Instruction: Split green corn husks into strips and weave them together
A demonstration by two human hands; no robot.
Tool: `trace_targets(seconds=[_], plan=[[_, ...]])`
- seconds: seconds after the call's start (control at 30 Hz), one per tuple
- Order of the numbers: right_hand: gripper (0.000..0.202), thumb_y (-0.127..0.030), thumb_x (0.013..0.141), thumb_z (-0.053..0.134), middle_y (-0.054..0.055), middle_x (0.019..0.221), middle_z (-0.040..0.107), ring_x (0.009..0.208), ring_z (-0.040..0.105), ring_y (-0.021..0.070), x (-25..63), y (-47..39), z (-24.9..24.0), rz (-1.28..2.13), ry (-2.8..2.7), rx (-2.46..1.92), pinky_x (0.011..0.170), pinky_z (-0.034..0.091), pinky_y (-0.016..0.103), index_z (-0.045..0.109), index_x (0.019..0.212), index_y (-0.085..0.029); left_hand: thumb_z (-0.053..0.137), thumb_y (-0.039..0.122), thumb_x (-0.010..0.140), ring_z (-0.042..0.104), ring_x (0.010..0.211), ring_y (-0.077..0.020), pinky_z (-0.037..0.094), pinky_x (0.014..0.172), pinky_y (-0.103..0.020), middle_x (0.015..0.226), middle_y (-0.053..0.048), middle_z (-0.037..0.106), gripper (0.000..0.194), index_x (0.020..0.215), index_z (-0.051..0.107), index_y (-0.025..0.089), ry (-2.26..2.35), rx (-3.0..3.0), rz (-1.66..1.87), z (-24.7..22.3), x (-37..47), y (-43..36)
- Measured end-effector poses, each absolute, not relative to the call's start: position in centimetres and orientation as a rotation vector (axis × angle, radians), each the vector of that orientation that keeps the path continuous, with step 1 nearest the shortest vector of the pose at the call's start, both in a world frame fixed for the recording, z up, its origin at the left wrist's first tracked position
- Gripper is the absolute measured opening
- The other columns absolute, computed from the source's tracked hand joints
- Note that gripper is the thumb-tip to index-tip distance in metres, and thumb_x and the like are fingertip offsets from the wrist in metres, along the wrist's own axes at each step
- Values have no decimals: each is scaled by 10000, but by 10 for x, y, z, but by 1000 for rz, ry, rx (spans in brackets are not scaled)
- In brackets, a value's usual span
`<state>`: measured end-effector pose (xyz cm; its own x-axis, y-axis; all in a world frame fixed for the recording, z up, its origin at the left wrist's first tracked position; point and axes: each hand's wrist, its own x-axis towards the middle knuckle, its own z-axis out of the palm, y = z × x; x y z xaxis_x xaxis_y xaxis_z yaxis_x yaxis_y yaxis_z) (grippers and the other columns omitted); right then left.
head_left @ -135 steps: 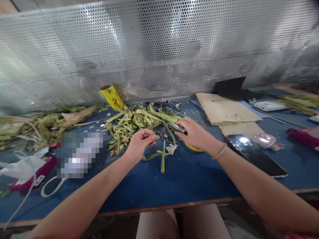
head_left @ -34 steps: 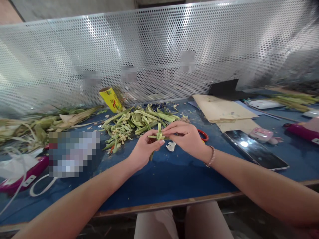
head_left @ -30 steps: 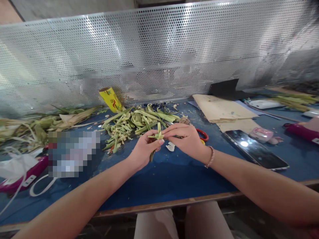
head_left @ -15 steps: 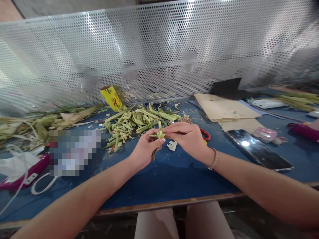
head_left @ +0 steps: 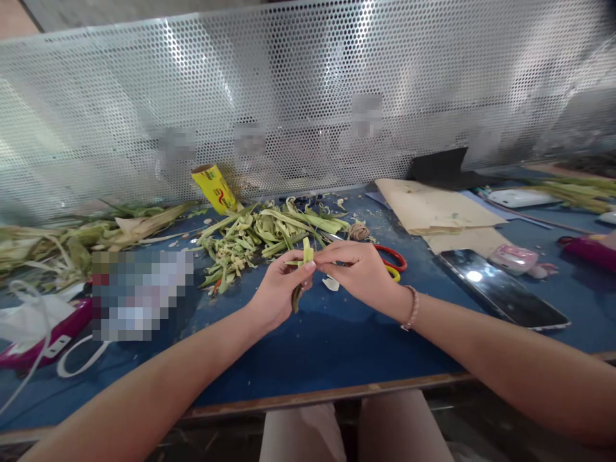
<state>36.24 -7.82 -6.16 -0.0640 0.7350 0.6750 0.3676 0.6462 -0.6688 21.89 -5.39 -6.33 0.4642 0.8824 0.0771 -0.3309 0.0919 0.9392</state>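
Beyond and left of the grip we see a tilted yellow tube [head_left: 215,188] before a perforated metal screen [head_left: 308,77], and to its right a black phone [head_left: 503,292], a pink case [head_left: 514,258] just beside it and, farther back, brown paper [head_left: 433,208].

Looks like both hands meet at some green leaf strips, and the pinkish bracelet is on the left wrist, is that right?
The wrist is wrong: the head view shows the pinkish bracelet on the right wrist. The left hand and right hand do meet at green leaf strips.
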Motion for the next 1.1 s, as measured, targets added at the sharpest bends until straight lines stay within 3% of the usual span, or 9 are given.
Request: trace_targets(seconds=[0.13,0.27,0.7,0.87,1.0,1.1], plan=[[271,-112,691,594,-15,743,675,713,632,141,361,-78,-64,454,-1623,-975,652,481,265,515,931,-211,684,240,638,382,469,-35,309,456,-167,530,44,465,166,723,575,147,610,1081,1000,-62,219,-55],[282,-113,687,590,-26,720,656,718,634,149,359,-77,-66,425,-1638,-1017,644,462,260,400,864,-221,693,240,624,374,467,-32,299,447,-165,530,43,458,169,663,564,138,640,1057,1012,-61,221,-55],[63,-151,756,545,-2,743,611,728,594,127,361,-76,-68,113,-1837,-1011,673,462,236,514,760,-205,696,217,602,363,439,-29,274,425,-183,528,33,494,129,599,601,131,636,1027,1072,-60,221,-53],[102,-160,715,593,7,762,573,716,571,126,361,-75,-67,235,-1782,-966,678,481,261,521,773,-201,684,195,608,364,414,-31,263,418,-188,482,39,457,144,540,574,134,647,1046,1027,-61,217,-49],[299,-235,725,593,51,951,523,688,555,103,366,-68,-67,485,-1686,-877,636,497,264,493,1006,-204,697,191,576,333,398,-27,242,405,-190,449,47,410,139,536,580,127,679,1133,952,-61,215,-47],[249,-224,768,538,48,939,537,692,544,98,372,-66,-63,601,-1775,-826,598,484,241,547,1016,-214,698,211,581,305,392,-26,219,401,-197,432,53,378,135,551,599,123,684,1226,834,-60,213,-46]])
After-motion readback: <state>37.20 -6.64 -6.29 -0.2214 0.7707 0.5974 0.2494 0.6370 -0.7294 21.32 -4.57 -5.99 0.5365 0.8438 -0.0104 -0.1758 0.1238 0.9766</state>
